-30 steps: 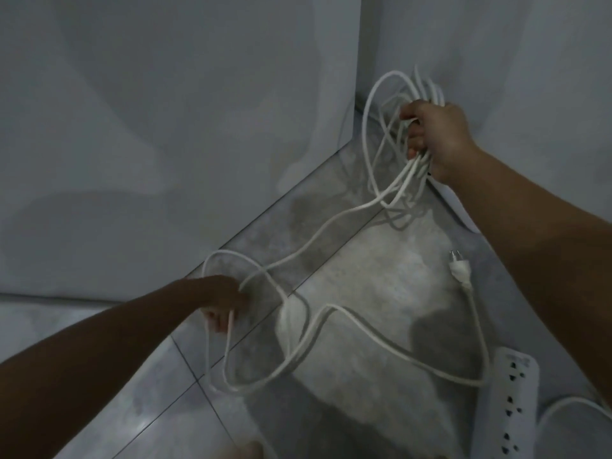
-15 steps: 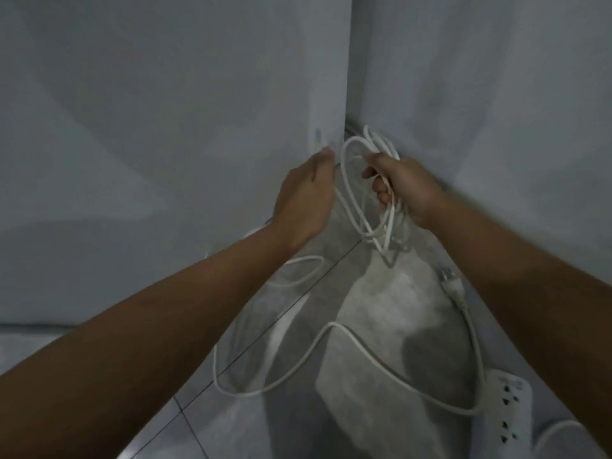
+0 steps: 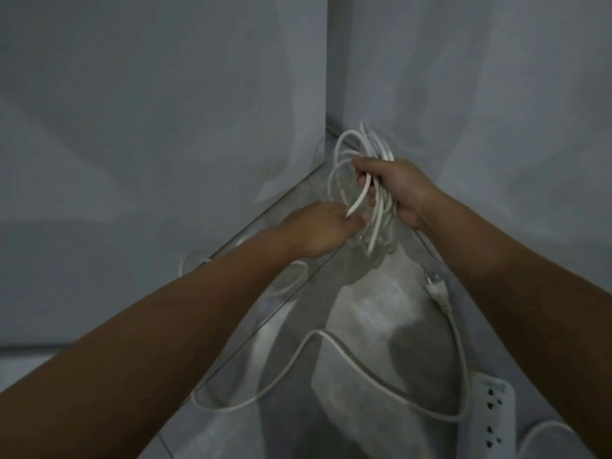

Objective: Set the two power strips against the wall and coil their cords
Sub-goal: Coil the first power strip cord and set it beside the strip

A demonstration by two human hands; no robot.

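Observation:
My right hand [image 3: 397,190] grips a bundle of white cord loops [image 3: 354,150] held up near the room corner. My left hand [image 3: 319,228] is just left of and below it, its fingers on a strand of the same cord beside the bundle. The loose rest of the cord [image 3: 298,359] lies in a wide curve on the floor. A white plug [image 3: 435,288] lies on the floor below my right wrist. One white power strip [image 3: 495,415] lies at the lower right, partly hidden by my right forearm. A second strip is not visible.
Two grey walls meet in a corner [image 3: 328,94] right behind the hands. The floor is grey tile [image 3: 364,313] with grout lines. Another bit of white cord [image 3: 543,432] curves at the bottom right edge.
My left hand rose from the floor loop up to the bundle, adding cord to it. My right hand came down and toward me, and less cord lies loose on the floor.

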